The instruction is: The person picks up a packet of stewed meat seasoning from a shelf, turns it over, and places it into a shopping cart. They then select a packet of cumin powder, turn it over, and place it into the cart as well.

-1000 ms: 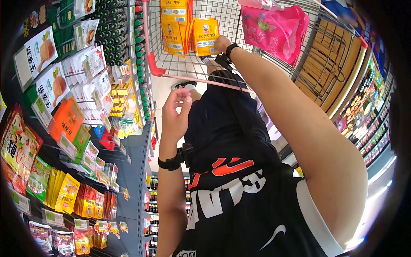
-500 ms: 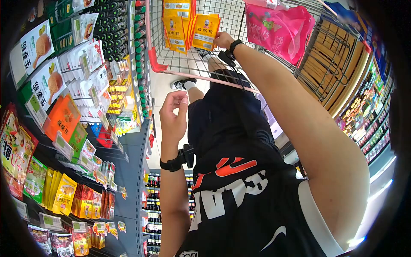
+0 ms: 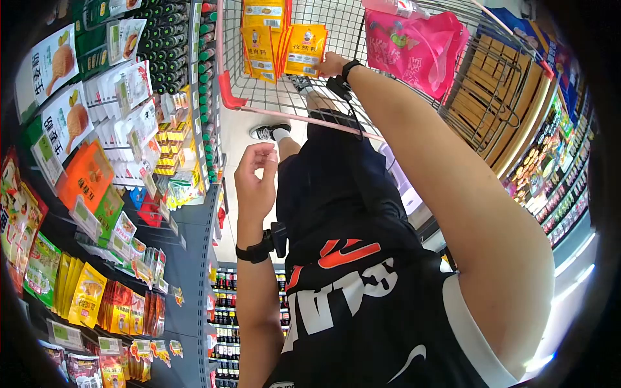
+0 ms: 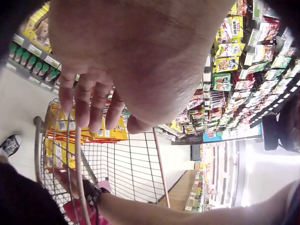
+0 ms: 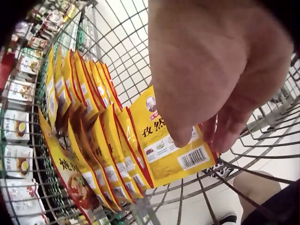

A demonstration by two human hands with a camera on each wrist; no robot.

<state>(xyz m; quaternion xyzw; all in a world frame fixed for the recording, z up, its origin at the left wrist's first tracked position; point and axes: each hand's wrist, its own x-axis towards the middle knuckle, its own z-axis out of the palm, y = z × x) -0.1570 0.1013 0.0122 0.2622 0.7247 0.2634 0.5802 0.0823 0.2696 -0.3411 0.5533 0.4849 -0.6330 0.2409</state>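
Here, a yellow packet (image 3: 305, 50) is pinched by the right hand (image 3: 333, 63) inside the cart (image 3: 284, 103), against 1 row of like packets (image 3: 262, 39). The left hand (image 3: 254, 181) is held slack, empty. If the packet were released crookedly, the leaning row could probably be toppled.

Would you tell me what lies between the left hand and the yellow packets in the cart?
In the head view, the cart's pink rail and wire mesh separate the left hand from the yellow packets.
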